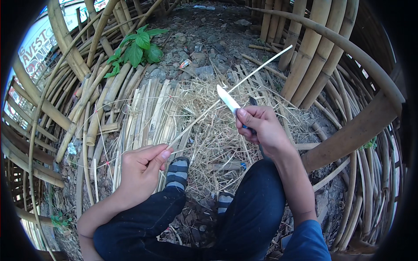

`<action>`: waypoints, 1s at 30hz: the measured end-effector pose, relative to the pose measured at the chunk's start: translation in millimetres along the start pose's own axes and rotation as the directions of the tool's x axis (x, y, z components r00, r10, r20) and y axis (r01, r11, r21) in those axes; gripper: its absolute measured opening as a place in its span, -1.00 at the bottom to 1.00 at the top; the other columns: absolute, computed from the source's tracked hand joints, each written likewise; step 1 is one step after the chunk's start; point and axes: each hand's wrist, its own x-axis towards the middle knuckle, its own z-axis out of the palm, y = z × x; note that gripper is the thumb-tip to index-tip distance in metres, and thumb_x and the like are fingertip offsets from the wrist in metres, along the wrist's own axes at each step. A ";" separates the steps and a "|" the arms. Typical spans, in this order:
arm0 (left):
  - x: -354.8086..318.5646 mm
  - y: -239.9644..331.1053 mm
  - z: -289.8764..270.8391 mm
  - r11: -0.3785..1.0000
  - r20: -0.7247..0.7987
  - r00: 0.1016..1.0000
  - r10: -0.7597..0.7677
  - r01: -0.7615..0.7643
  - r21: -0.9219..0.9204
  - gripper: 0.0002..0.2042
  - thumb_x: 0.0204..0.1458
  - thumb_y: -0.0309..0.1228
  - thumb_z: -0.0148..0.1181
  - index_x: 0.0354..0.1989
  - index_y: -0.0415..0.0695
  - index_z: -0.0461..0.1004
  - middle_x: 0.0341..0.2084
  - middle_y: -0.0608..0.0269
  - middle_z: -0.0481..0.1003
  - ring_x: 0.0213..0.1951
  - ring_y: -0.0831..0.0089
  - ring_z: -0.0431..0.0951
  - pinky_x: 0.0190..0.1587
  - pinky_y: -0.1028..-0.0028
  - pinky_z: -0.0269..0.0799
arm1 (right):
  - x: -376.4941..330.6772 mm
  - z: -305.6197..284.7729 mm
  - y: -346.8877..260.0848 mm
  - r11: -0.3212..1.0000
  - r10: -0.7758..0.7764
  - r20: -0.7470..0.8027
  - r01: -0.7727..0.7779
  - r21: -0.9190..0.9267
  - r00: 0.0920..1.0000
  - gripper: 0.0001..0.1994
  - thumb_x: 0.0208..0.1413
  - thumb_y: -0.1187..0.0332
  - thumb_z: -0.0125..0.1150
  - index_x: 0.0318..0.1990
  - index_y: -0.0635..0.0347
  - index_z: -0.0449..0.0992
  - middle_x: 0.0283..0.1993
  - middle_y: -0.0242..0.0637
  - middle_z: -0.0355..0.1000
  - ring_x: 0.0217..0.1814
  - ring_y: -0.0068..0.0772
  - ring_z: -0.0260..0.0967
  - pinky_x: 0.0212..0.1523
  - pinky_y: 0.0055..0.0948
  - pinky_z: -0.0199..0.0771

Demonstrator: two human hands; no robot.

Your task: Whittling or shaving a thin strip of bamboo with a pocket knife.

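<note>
Stony dirt ground (180,41); bamboo shavings (222,139) strewn mid-ground; split bamboo strips (150,108) side by side, left of shavings; small wrapper (185,64) beyond.

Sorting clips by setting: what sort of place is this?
Probably an outdoor bamboo-working spot: thick tan bamboo poles stand around, a heap of pale, straw-like shavings lies by the feet, and the grey, stony ground is bare earth and rubble.

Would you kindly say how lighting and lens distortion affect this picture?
In the head view, the knife blade shows bright white with little surface detail; the banner at upper left is among the brightest areas; bamboo poles look bowed toward the rim, though some may truly be curved; the corners fall to black.
</note>
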 end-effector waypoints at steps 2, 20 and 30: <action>-2.4 -9.8 -6.1 1.000 -0.001 1.000 -0.017 0.017 -0.005 -0.82 0.13 -0.49 0.10 -0.23 -0.35 0.56 -0.57 0.24 0.50 -0.57 0.66 0.37 -0.48 0.62 0.30 | 1.3 -17.0 6.0 0.999 0.026 -0.025 -0.027 -0.035 0.999 -0.66 0.27 0.22 -0.01 -0.52 0.23 0.43 -0.69 -0.51 0.22 -0.71 -0.78 0.02 -0.71 -0.70 -0.07; -0.6 -0.8 4.4 0.987 0.035 0.991 0.130 -0.133 0.093 -0.83 0.12 -0.53 0.09 -0.21 -0.34 0.54 -0.62 0.21 0.47 -0.59 0.62 0.39 -0.52 0.59 0.30 | 0.9 10.6 8.2 0.988 0.141 0.150 -0.129 -0.085 0.979 -0.68 0.24 0.25 0.06 -0.49 0.26 0.49 -0.69 -0.49 0.28 -0.71 -0.76 0.08 -0.70 -0.69 -0.03; 0.6 -1.3 11.0 0.937 -0.036 0.949 0.315 -0.304 0.173 -0.86 0.03 -0.63 0.11 -0.23 -0.34 0.52 -0.69 0.13 0.37 -0.67 0.42 0.36 -0.60 0.45 0.22 | 0.3 9.1 1.1 0.994 0.104 0.137 -0.106 0.007 0.985 -0.70 0.23 0.28 0.07 -0.50 0.26 0.48 -0.69 -0.47 0.26 -0.70 -0.74 0.06 -0.68 -0.66 0.02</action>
